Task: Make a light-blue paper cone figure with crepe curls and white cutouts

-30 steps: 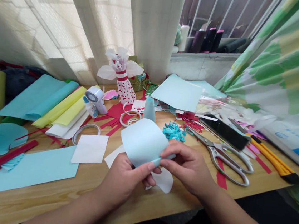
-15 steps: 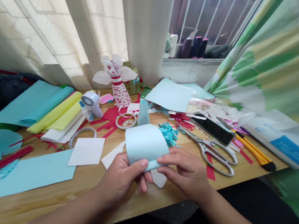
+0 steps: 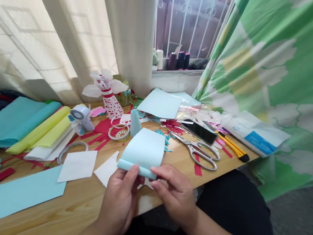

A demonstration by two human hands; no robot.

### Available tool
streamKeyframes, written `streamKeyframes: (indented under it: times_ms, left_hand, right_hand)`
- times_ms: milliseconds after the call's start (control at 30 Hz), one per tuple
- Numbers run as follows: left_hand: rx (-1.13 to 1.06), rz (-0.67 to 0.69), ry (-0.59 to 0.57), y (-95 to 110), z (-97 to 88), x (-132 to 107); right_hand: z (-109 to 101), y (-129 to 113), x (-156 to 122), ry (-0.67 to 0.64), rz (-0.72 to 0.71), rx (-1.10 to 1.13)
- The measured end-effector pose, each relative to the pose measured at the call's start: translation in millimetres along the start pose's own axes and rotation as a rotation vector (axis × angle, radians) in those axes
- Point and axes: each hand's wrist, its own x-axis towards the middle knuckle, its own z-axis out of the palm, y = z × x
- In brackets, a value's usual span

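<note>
1. Pale blue craft paper (image 3: 143, 150) curves upward between both hands, held just above the front edge of the wooden worktop (image 3: 78, 206). Its lower edge is rolled into a narrow tube.
2. The left hand (image 3: 119, 200) holds the left end of the roll, with the thumb (image 3: 132, 174) pressed on the front; the other fingers are hidden behind the sheet. On the right hand (image 3: 171, 194), the fingers (image 3: 164, 173) lie together, clamped on the roll's right end.
3. The sheet looks light and thin, springy enough to keep its curve but easily creased. The roll seems the firmest place to hold; the upper part would probably bend.
4. Just behind stands a pale blue paper cone (image 3: 135, 123). White paper pieces (image 3: 77, 166) lie left, steel scissors (image 3: 197, 154) right.
</note>
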Motion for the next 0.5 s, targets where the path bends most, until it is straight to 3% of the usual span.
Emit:
streamKeyframes:
  times_ms: [33,100,233,367,500]
  left_hand:
    - [0.009,0.002,0.006,4,-2.5,0]
    - [0.052,-0.002,0.008,15,-11.7,2]
    - [0.141,-0.032,0.021,32,-33.6,1]
    - [0.201,-0.062,-0.063,42,-41.2,-2]
    - [0.224,-0.054,-0.144,50,-38.5,-3]
  right_hand:
    - [-16,7,1,-0.041,-0.026,-0.096]
    - [-54,29,4,-0.075,0.036,-0.617]
    - [-121,77,13,-0.221,0.203,-0.867]
    - [-138,99,20,-0.374,0.31,-0.957]
    - [-138,89,29,-0.362,0.399,-1.009]
